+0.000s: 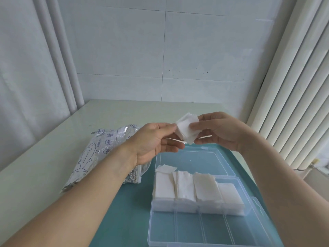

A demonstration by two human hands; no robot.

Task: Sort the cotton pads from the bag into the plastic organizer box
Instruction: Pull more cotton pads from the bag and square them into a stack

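Note:
A small stack of white cotton pads (185, 129) is held in the air above the box's open lid. My right hand (222, 131) pinches its right side between thumb and fingers. My left hand (154, 139) pinches its left edge with thumb and fingertips. Below, the clear plastic organizer box (194, 230) lies open on a teal mat. Its far row of compartments holds several stacks of cotton pads (195, 189); the near row shows bare bottom. The silver bag (99, 152) with a fish drawing lies to the left, partly under my left forearm.
The box's clear lid (194, 159) lies flat behind it. The teal mat (128, 211) sits on a pale table (44, 157) that meets a tiled wall at the back. A curtain hangs at the left and a white radiator stands at the right.

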